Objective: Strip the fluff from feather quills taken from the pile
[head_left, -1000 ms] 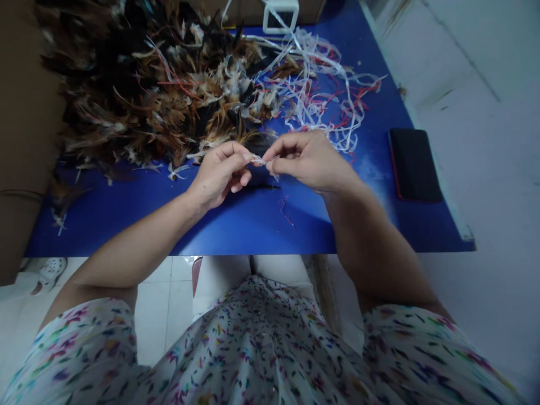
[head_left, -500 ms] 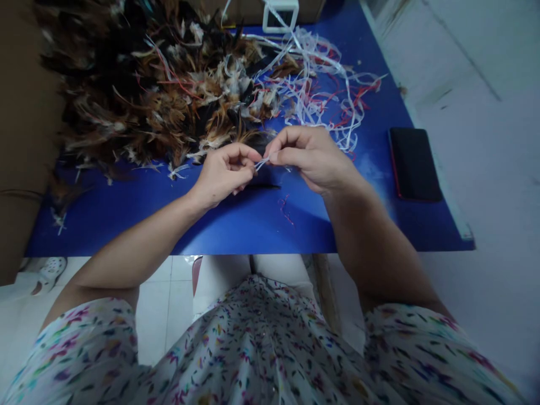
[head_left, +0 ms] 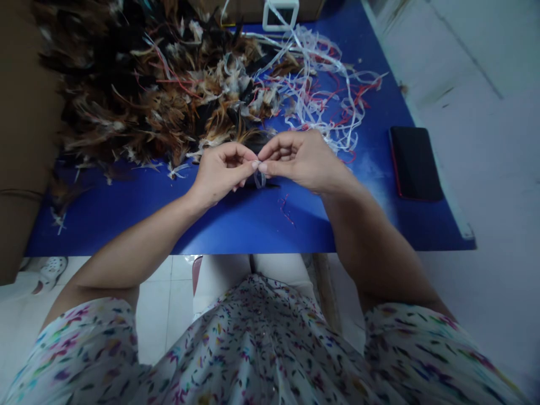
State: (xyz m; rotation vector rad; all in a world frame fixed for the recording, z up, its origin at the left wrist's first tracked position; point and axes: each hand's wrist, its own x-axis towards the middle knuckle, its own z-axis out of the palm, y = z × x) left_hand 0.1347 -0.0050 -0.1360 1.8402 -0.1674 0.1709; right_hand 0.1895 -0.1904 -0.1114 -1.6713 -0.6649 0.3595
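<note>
My left hand (head_left: 221, 171) and my right hand (head_left: 306, 160) meet fingertip to fingertip above the blue table. Both pinch a thin whitish ribbon (head_left: 260, 179), whose small loop hangs below the fingertips. Part of a dark feather (head_left: 270, 186) shows just under the hands; whether it is held or lies on the table I cannot tell. Behind my left hand spreads a big heap of brown, black and cream feathers (head_left: 169, 112). A tangle of white and red ribbons (head_left: 320, 84) lies beyond my right hand.
A phone (head_left: 415, 163) lies on the blue table (head_left: 253, 236) near its right edge. At the back, a white-framed device (head_left: 280, 16) stands by a cardboard box (head_left: 248, 10). Another brown box (head_left: 25, 124) is at the left. Red thread scraps (head_left: 287, 211) lie near the front.
My right hand has moved slightly left, so the fingertips now touch. The ribbon, stretched between the hands before, now hangs in a loop below them.
</note>
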